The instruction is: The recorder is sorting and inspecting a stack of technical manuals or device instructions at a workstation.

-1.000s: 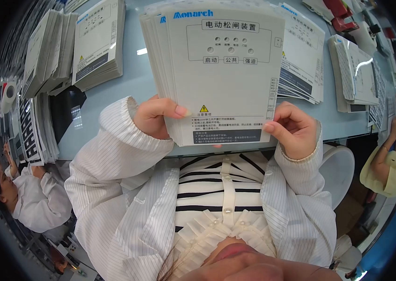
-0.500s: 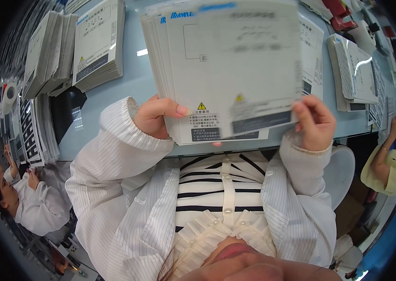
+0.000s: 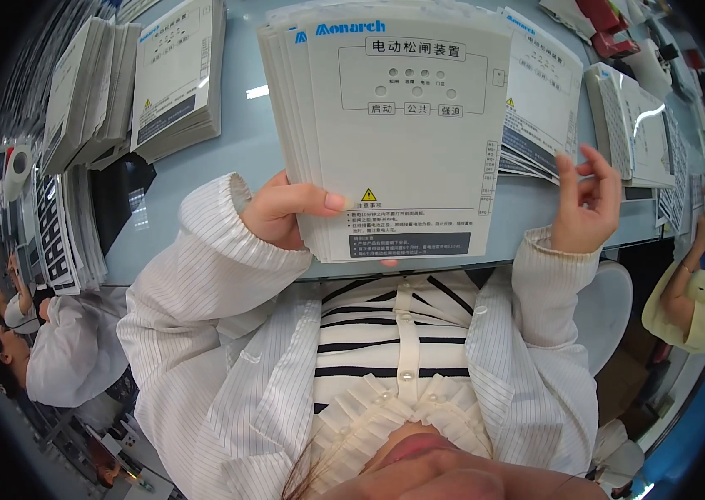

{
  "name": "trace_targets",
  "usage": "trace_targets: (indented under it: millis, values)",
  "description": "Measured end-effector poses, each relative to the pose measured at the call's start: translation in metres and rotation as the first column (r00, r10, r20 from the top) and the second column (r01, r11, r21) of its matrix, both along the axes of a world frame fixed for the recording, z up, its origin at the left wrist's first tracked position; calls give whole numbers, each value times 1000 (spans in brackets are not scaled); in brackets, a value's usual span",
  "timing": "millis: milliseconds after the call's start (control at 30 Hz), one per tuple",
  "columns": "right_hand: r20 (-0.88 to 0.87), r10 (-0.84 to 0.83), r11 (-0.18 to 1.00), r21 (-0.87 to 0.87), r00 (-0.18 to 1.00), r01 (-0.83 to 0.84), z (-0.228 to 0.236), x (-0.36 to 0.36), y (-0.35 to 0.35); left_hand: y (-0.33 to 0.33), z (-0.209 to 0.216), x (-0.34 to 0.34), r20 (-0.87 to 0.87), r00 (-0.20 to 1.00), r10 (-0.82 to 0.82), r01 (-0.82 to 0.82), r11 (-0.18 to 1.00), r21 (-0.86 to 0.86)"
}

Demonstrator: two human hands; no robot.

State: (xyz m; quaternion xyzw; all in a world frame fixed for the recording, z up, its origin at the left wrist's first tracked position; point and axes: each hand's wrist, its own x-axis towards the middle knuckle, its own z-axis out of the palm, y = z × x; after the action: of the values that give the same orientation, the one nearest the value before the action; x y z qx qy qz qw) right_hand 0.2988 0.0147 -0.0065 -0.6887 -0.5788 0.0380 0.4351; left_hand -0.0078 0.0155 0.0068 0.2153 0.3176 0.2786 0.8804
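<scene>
My left hand (image 3: pixel 290 208) grips a fanned stack of white printed panels (image 3: pixel 415 158) at its lower left, thumb on top and fingers beneath. The top panel has blue lettering, a row of small round holes, a yellow warning triangle and a dark text block. To the right of the stack, my right hand (image 3: pixel 587 200) is raised with fingers apart and nothing between them. Just beyond it lies a loose pile of similar panels (image 3: pixel 540 92), partly hidden behind the held stack.
Stacks of like panels stand on the pale blue table (image 3: pixel 240 158): a tall stack (image 3: pixel 173 75) and a leaning stack (image 3: pixel 77 92) at left, another stack (image 3: pixel 631 125) at right. Red objects (image 3: pixel 598 25) sit at the far right. Co-workers sit on both sides.
The single panel that my right hand held over the stack has left it, and the right pile now shows fanned panels. My right hand has opened and moved slightly right. My left hand keeps its grip.
</scene>
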Motion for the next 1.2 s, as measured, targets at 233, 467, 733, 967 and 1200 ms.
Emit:
trace_targets:
  millis: [233, 467, 733, 967, 1200]
  values:
    - [-651, 434, 660, -241, 623, -712, 14, -27, -23, -1, 0, -1, -32, 999, 3, -2, 999, 36]
    - [-744, 400, 641, -191, 535, -744, 13, -29, -25, 0, -7, -5, -68, 997, -36, 39, 998, 40]
    - [-786, 272, 708, -227, 555, -669, 14, -26, -28, -2, 1, -1, -95, 995, 11, -9, 1000, 21]
    - [-689, 128, 954, -112, 713, -279, 5, 18, -7, -1, 4, 0, -29, 1000, 12, -11, 1000, 19]
    - [-395, 10, 997, -62, 918, -38, -15, 38, 11, -1, 4, 0, -93, 996, 16, -12, 999, 40]
